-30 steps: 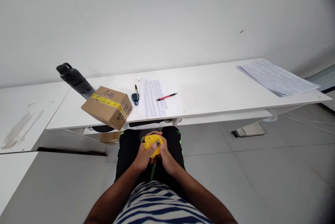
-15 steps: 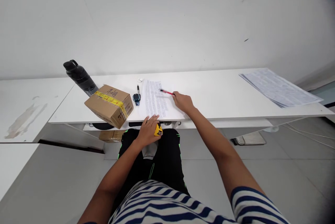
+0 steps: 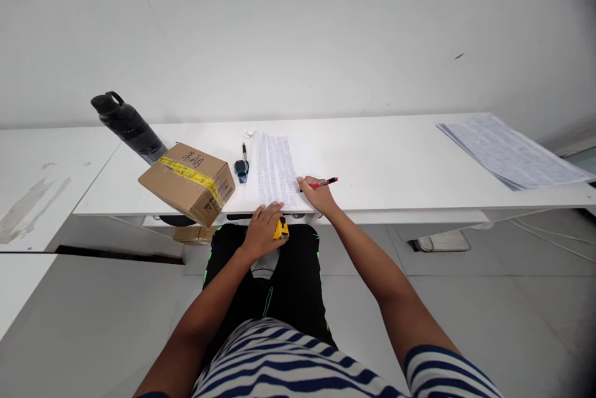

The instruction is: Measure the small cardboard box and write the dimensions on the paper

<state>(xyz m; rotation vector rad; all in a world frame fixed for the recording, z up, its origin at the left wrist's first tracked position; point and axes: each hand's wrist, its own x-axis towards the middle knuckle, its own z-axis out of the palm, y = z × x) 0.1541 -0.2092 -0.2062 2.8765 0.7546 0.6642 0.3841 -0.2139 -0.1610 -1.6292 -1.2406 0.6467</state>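
My left hand (image 3: 262,228) is closed around a small yellow tape measure (image 3: 280,229) at the near edge of the white desk (image 3: 395,162), just above my lap. My right hand (image 3: 316,195) grips a red pen (image 3: 322,184) with its tip toward the printed sheet (image 3: 276,168) that lies in front of me. The pen sits near the sheet's lower right corner.
A cardboard box with yellow tape (image 3: 189,182) sits left of the sheet, with a black bottle (image 3: 125,125) behind it. A blue watch (image 3: 241,168) and a black pen (image 3: 243,151) lie between box and sheet. A stack of printed papers (image 3: 510,150) rests at the far right.
My right hand left the tape measure, reached onto the desk, took the red pen and drew it back toward the sheet's near corner. My left hand carried the tape measure up to the desk edge.
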